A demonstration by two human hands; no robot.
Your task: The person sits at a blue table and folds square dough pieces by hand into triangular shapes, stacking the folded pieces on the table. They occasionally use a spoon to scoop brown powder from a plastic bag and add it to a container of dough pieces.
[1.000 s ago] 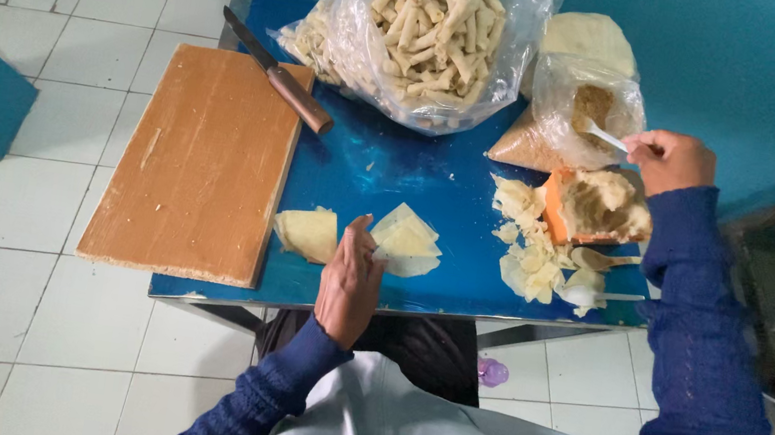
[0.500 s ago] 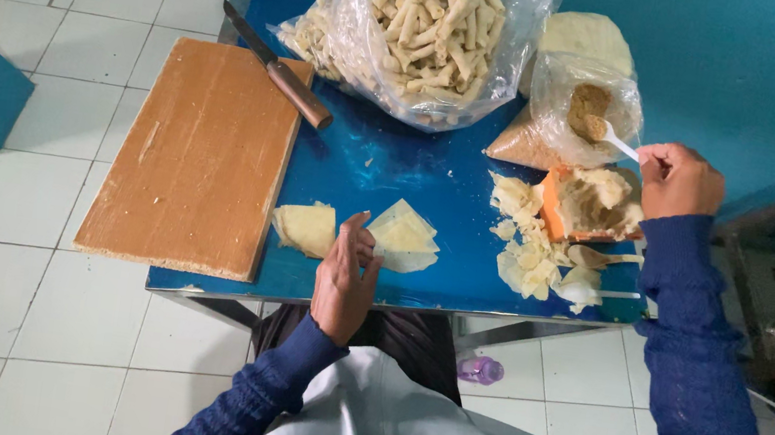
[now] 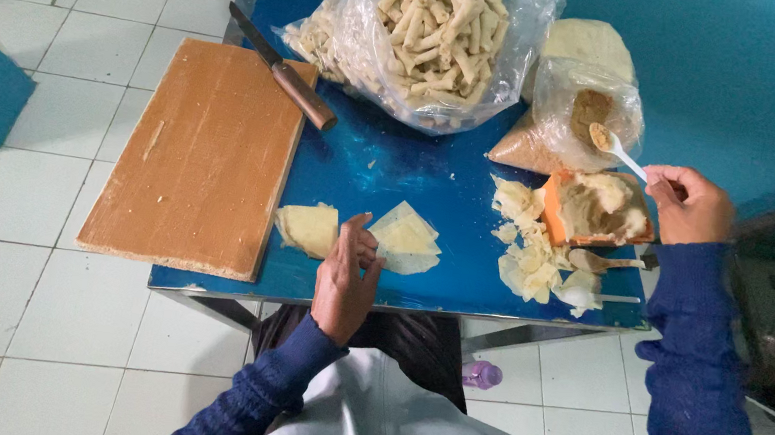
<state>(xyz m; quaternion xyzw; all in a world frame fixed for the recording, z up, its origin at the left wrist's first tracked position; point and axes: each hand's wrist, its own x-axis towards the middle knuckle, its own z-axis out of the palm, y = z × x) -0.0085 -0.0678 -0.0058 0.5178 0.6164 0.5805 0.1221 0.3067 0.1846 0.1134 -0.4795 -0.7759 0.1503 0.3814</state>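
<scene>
Since the earlier frame the right hand [image 3: 687, 204] has lifted the white spoon [image 3: 617, 151] out of the small clear bag [image 3: 586, 114], and its bowl now carries a heap of brown filling above the bag's mouth; the fingers are curled and pinching the spoon's handle. The left hand [image 3: 346, 277] has hardly moved: it rests at the near edge of the blue table [image 3: 385, 162], fingers loosely together, fingertips touching the flat pale wrapper [image 3: 406, 240], a single sheet or perhaps a few stacked, which I cannot tell from here. One folded pale piece [image 3: 308, 228] lies just left of that hand. One wooden board [image 3: 204, 156] covers the table's left side, with one knife [image 3: 282, 82] lying across its far corner. One large clear bag of pale rolled sticks [image 3: 440, 23] stands at the back, far too many to count. One orange tray of dough [image 3: 599, 209] sits below the spoon, beside one loose pile of wrapper scraps [image 3: 528, 258].
</scene>
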